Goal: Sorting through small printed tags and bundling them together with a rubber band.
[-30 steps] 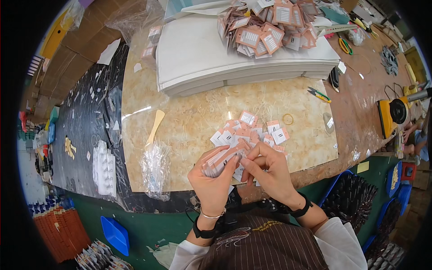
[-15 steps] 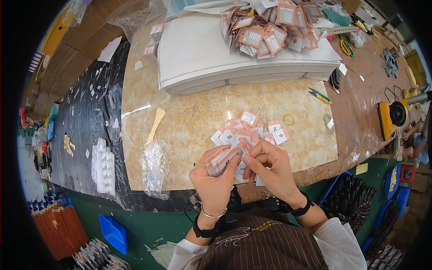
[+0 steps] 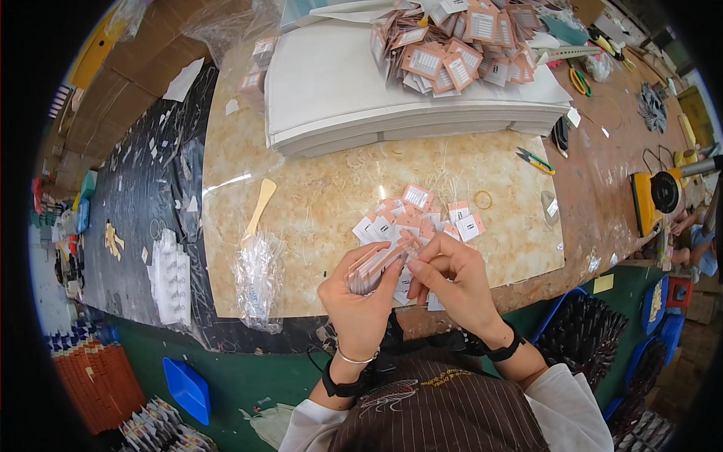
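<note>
My left hand point(image 3: 352, 309) is closed round a thick fanned stack of pink-and-white hang tags point(image 3: 367, 274), its thumb on the near side. Close against the stack's right end, my right hand point(image 3: 461, 285) has its thumb and forefinger pinched together. What lies between those fingertips is too small to make out. Just beyond both hands, a loose heap of the same tags point(image 3: 417, 197) is spread on the marbled board point(image 3: 316, 196), partly hidden by my fingers.
A tall stack of white sheets point(image 3: 324, 90) carries a large tag pile point(image 3: 444, 60). Yellow-green thread snips point(image 3: 536, 160) and a rubber band point(image 3: 483, 200) lie to the right. Leftward are a wooden spatula-shaped stick point(image 3: 261, 205) and a clear plastic bag point(image 3: 258, 279). Blue bins point(image 3: 187, 389) stand below.
The view has shifted very slightly. Both hands keep nearly the same place and grip, with the stack still in my left hand.
</note>
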`<action>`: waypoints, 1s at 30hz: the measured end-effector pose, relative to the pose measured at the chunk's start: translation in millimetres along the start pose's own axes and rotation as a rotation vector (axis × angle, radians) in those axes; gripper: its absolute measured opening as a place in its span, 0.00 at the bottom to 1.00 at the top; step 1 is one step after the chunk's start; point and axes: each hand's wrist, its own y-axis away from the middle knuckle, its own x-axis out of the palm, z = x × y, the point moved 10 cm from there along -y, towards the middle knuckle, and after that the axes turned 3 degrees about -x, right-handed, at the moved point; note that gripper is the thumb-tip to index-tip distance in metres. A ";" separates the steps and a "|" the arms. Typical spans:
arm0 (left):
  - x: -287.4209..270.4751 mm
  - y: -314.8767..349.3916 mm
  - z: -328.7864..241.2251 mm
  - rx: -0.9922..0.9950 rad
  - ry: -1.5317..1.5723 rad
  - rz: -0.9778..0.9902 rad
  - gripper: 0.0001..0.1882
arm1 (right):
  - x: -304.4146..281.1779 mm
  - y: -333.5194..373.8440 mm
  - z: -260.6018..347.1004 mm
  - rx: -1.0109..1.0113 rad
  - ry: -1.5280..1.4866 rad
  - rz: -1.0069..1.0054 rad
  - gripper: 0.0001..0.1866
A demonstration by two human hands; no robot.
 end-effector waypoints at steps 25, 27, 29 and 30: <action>18.6 -1.9 28.6 -0.053 -0.273 0.372 0.13 | -39.6 -8.7 -27.2 0.002 -0.180 -0.050 0.08; 14.3 1.3 50.1 -0.186 -0.240 0.450 0.13 | -64.8 -14.8 -31.7 -0.025 -0.240 -0.178 0.08; 7.5 1.5 67.2 -0.267 -0.123 0.423 0.14 | -89.5 -22.3 -32.1 -0.032 -0.255 -0.265 0.09; 5.4 2.0 74.8 -0.307 -0.063 0.409 0.15 | -89.8 -26.2 -35.6 0.004 -0.240 -0.258 0.08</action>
